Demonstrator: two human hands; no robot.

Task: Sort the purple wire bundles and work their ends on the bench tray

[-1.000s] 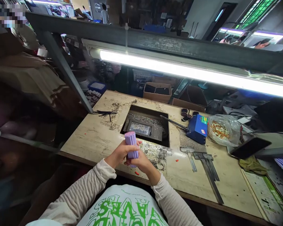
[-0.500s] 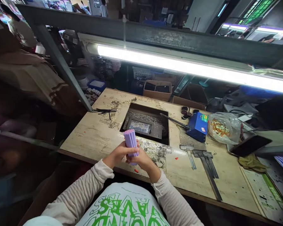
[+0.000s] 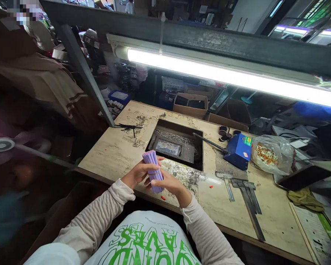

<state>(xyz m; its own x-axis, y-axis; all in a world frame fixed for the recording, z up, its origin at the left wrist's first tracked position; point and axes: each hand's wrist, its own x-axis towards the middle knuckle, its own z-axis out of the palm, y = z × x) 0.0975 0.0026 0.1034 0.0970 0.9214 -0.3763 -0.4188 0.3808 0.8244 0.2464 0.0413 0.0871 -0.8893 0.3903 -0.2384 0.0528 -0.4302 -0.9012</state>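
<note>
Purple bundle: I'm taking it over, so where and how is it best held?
Probably around the upper end of the purple bundle, from above: that end sticks up uncovered, while the left grip and right grip hold it lower down. Encircle it, as its many thin pieces could slip.

Purple bundle (image 3: 155, 175) partly behind (both) thumbs (image 3: 159, 182)

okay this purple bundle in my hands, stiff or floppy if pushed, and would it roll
The purple bundle seems stiff lengthwise, since its thin pieces run straight. If the left hand and right hand loosened, it might splay, being many separate pieces packed together. Laid down, it may roll, as it looks roughly round.
</note>
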